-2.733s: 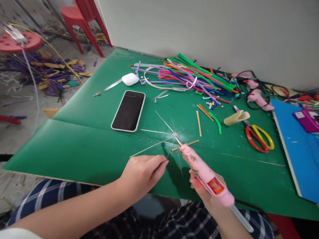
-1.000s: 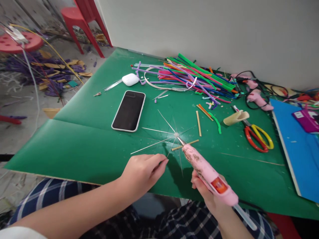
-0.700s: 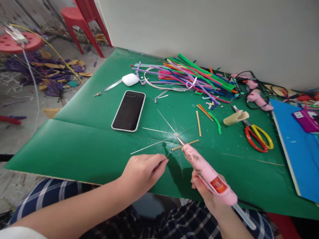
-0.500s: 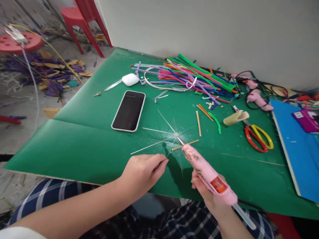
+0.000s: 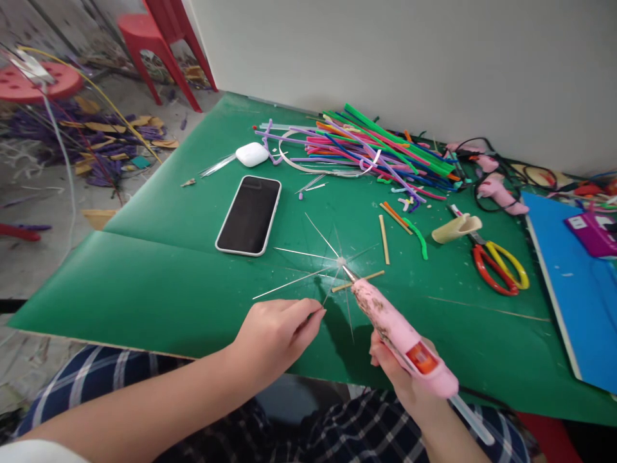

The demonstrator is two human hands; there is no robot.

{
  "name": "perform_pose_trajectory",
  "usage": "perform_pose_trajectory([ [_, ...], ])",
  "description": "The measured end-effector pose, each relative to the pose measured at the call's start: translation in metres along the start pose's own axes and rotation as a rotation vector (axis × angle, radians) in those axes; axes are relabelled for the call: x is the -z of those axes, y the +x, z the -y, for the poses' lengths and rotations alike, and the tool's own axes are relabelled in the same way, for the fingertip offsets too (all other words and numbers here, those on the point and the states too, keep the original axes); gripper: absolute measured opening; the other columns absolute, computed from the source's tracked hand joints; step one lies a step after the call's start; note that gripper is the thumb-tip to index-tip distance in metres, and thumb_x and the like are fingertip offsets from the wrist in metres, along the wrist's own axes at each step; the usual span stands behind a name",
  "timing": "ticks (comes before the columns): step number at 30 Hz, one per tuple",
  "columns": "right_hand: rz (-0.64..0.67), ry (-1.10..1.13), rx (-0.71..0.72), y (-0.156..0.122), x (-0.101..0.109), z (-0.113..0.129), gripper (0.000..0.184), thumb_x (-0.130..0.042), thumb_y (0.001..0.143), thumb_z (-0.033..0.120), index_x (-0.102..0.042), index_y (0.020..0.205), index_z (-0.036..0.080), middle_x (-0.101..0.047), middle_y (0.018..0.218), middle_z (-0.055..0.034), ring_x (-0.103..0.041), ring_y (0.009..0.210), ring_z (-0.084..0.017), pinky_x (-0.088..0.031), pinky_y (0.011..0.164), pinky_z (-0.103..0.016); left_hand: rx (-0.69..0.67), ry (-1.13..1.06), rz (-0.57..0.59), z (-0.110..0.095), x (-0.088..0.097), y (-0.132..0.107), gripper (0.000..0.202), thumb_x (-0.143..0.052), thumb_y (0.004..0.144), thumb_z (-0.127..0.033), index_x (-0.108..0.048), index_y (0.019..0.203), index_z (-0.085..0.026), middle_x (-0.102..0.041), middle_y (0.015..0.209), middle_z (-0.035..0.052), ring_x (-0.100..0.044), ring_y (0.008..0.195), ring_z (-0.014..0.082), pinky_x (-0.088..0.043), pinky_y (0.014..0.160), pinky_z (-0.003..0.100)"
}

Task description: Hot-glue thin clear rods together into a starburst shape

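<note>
My right hand (image 5: 407, 376) is wrapped round a pink hot glue gun (image 5: 390, 321), with a clear glue stick (image 5: 472, 421) poking out of its back end. The gun's metal nozzle meets the hub of a star of thin wires (image 5: 299, 281) that spread out in all directions above the green table. Between thumb and forefinger, my left hand (image 5: 282, 334) pinches the tip of one wire on the near side. A thin tan stick (image 5: 371, 276) lies beneath the nozzle, and a second tan stick (image 5: 384, 239) lies just beyond.
A phone (image 5: 249, 215) and a white case (image 5: 252, 154) lie left of the wires. Behind is a pile of coloured pipe cleaners (image 5: 371, 148). To the right are scissors (image 5: 501, 267), a hollow bamboo piece (image 5: 456, 228), another pink glue gun (image 5: 501, 193) and a blue board (image 5: 569, 289).
</note>
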State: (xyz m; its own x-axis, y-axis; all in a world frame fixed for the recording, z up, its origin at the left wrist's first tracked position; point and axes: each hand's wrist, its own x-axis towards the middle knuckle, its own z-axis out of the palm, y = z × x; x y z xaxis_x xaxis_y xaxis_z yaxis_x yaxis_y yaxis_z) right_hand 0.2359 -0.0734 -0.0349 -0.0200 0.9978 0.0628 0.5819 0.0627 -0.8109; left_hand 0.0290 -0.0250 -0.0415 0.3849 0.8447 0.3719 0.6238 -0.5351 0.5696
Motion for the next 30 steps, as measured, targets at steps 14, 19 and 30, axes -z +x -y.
perform_pose_trajectory([
  [14,-0.014,0.003,-0.014,0.0001,-0.0011,-0.0001,0.026,-0.052,0.079,0.040,-0.052,0.064,0.019,-0.051,0.054,0.0002,-0.049,0.046,-0.012,-0.042,0.044,-0.023,-0.005,-0.011,-0.006,-0.0006,0.0009,0.0003,0.013,-0.050,0.084,-0.021,-0.061,0.077,-0.018,-0.055,0.051,-0.0060,-0.050,0.043,0.0066,-0.037,0.045,0.019],
  [19,0.010,-0.014,-0.014,0.0003,-0.0003,-0.0003,0.028,-0.051,0.080,0.040,-0.051,0.062,0.018,-0.049,0.054,-0.0001,-0.048,0.047,-0.012,-0.041,0.045,-0.023,0.000,-0.014,-0.003,-0.0009,0.0005,0.0000,0.013,-0.050,0.083,-0.020,-0.061,0.077,-0.018,-0.056,0.051,-0.0059,-0.050,0.043,0.0068,-0.038,0.045,0.019],
  [30,0.016,-0.060,0.015,0.0022,0.0009,0.0033,0.028,-0.050,0.080,0.040,-0.051,0.062,0.019,-0.050,0.052,0.0002,-0.048,0.046,-0.011,-0.039,0.043,-0.022,-0.011,-0.005,-0.007,-0.0002,-0.0003,0.0003,0.012,-0.051,0.084,-0.021,-0.061,0.078,-0.018,-0.058,0.053,-0.0057,-0.052,0.044,0.0073,-0.038,0.046,0.019],
])
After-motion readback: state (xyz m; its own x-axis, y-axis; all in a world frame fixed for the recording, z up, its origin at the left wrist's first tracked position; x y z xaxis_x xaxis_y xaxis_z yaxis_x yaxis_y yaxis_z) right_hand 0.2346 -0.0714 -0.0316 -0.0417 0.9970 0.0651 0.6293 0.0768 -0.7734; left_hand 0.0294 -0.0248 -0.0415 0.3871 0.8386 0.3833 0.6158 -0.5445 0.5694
